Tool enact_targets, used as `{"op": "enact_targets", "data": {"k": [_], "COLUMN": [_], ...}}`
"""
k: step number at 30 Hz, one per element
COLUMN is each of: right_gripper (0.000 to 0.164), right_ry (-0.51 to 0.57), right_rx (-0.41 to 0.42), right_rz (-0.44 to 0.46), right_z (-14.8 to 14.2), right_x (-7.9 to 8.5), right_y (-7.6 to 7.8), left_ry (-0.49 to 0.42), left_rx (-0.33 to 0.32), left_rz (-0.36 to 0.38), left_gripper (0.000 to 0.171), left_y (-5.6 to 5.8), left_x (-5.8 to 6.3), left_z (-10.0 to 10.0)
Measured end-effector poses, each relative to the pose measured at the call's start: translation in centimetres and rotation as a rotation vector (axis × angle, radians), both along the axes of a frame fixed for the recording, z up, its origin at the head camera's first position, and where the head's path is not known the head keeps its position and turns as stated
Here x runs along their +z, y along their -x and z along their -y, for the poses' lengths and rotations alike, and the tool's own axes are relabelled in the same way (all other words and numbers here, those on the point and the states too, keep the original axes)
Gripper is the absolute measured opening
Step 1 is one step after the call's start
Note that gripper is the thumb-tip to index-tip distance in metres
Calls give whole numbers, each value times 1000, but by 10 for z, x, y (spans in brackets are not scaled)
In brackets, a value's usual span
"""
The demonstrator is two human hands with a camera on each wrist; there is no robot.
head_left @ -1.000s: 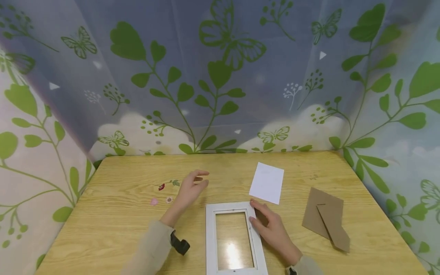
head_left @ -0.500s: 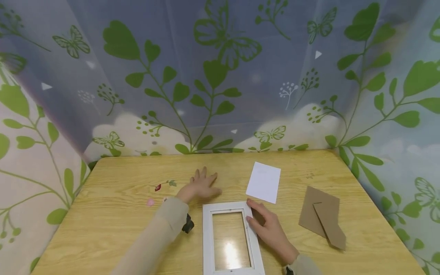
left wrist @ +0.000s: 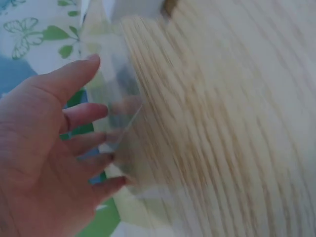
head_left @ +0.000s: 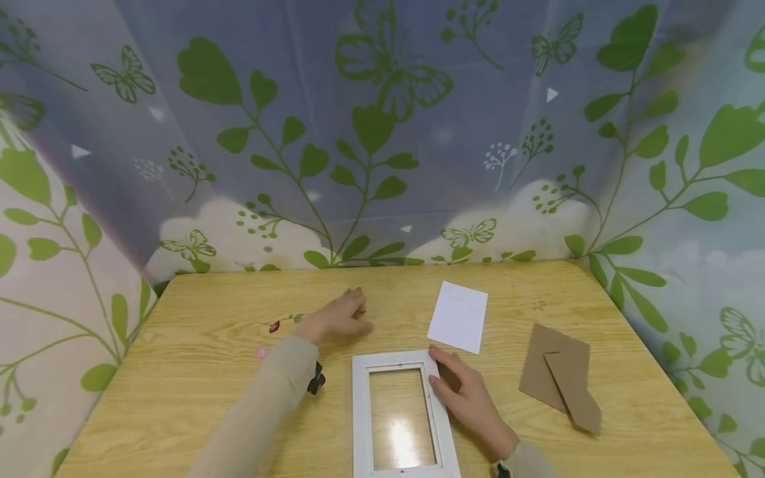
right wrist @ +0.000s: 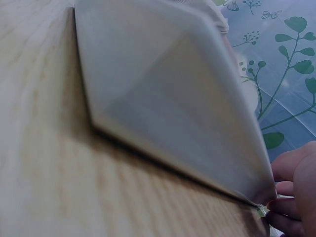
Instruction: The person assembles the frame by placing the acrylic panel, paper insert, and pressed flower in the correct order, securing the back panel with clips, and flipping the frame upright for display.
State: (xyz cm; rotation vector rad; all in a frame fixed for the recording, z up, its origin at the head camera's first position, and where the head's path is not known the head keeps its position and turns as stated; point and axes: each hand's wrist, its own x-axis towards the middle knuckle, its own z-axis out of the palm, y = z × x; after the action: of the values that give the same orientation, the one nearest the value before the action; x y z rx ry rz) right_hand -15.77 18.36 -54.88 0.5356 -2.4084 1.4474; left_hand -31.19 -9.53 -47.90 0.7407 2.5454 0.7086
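In the head view, a white picture frame (head_left: pixel 361 411) lies on the wooden table, its opening toward me. My right hand (head_left: pixel 472 401) holds its upper right side, index finger at the corner and thumb on the side edge. The right wrist view shows the fingertips (right wrist: pixel 276 207) at the frame's (right wrist: pixel 163 98) corner. Left of the frame, my left hand (head_left: pixel 337 318) is low over the table, palm down. In the left wrist view its fingers are loosely bent and spread, with the fingertips (left wrist: pixel 116 182) at the edge of a clear sheet (left wrist: pixel 121 79).
A white paper card (head_left: pixel 458 317) lies beyond the frame. To the right is a brown backing board (head_left: pixel 558 372) with its stand leg raised. Small flower pieces (head_left: pixel 274 326) lie at the left, some hidden by the sleeve. A printed curtain (head_left: pixel 382 166) surrounds the table.
My left hand moved right and spread flat on the table, then drew its fingers in and shifted slightly back left. My right hand has stayed on the picture frame.
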Motion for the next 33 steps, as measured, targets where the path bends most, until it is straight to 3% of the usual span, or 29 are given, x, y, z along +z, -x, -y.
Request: {"op": "enact_targets", "data": {"k": [5, 7, 10, 14, 17, 23, 33], "right_gripper": [45, 45, 45, 45, 45, 45, 45], "right_ry": [2, 0, -4, -5, -4, 1, -7], "right_rx": [-1, 3, 6, 11, 9, -1, 5], "right_rz": [-2, -15, -31, -35, -38, -42, -33], "right_z": [1, 0, 0, -1, -1, -1, 0], "right_x": [0, 0, -1, -2, -1, -1, -1], "right_y": [0, 0, 1, 2, 1, 1, 0], "left_ry": [-66, -24, 70, 191, 259, 336, 378], "left_rx": [88, 149, 265, 412, 469, 457, 345], "left_rz": [-88, -137, -197, -164, -116, -110, -19], "left_gripper": [40, 48, 74, 102, 107, 112, 90], "left_y": [6, 5, 3, -2, -7, -8, 5], "left_x": [-5, -6, -5, 5, 14, 15, 18], "left_z": [0, -4, -10, -20, -27, -33, -21]}}
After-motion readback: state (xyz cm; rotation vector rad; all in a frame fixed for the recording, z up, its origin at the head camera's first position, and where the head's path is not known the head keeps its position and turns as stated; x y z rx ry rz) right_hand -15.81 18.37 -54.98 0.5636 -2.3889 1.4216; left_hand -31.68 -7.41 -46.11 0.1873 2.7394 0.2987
